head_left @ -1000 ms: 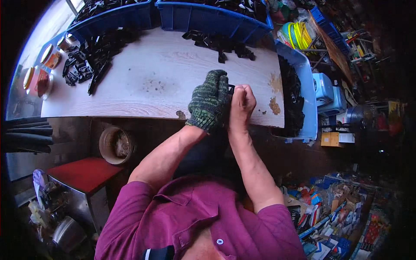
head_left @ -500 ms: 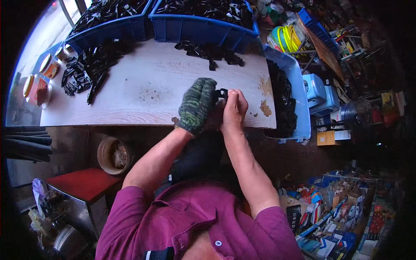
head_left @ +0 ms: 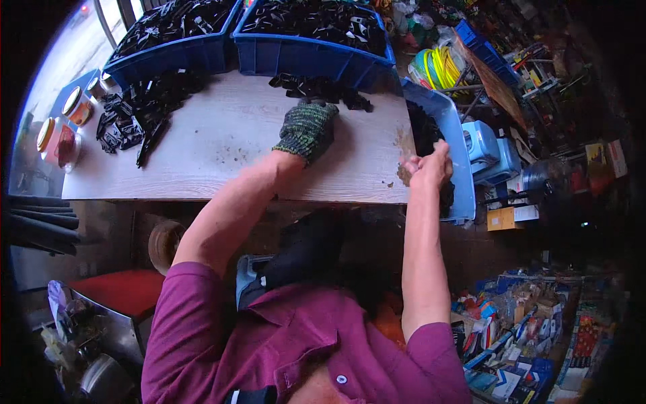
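Note:
My left hand (head_left: 308, 128), in a green and black knitted glove, reaches over the white table (head_left: 232, 165) to the near edge of a small pile of black plastic parts (head_left: 346, 91). Its fingertips are turned down and hidden, so whether it grips a part does not show. Bare and slightly blurred, my right hand (head_left: 432, 167) is over the near end of a light blue bin (head_left: 463, 185) beside the table's right edge. Its thumb and forefinger stand apart, with no part visible between them. Dark parts lie inside that bin, partly covered by the hand.
Two blue crates (head_left: 309, 57) heaped with black parts stand along the table's far side. A larger pile of black parts (head_left: 138, 111) spreads at the left, near lidded jars (head_left: 76, 106). Right of the bin are light blue containers (head_left: 483, 145). A red-topped cabinet (head_left: 118, 289) stands lower left.
My hands have separated. The right moved right to the bin, and the black part seen between them is out of sight. The left moved forward to the small pile.

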Demonstrator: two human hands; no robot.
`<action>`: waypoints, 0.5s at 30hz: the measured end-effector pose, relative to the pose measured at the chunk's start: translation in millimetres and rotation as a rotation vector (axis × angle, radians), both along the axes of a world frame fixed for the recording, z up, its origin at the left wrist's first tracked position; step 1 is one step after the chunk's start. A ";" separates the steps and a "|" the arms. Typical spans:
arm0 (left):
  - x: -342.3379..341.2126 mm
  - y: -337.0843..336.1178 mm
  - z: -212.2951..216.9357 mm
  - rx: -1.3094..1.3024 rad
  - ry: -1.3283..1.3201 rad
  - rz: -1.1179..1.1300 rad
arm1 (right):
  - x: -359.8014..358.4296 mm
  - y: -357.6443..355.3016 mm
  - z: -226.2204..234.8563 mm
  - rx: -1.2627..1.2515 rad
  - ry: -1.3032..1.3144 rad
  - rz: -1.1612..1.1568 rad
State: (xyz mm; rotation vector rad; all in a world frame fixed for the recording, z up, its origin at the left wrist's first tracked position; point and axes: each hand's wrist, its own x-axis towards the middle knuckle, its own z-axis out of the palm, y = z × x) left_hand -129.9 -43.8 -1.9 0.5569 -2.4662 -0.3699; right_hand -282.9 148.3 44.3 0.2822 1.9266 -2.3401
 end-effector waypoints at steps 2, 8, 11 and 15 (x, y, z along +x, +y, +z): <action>4.7 5.8 1.3 0.052 -0.112 0.020 | 19.9 -9.7 -9.6 0.026 0.006 0.206; 9.8 15.8 3.4 0.075 -0.091 -0.056 | 52.9 -39.5 -30.8 0.301 -0.077 0.606; 13.7 19.1 6.7 0.100 -0.086 -0.051 | 64.4 -50.4 -26.4 0.318 -0.064 0.670; 18.2 21.5 8.1 0.111 -0.019 -0.107 | 63.7 -66.4 -26.4 0.488 -0.012 0.678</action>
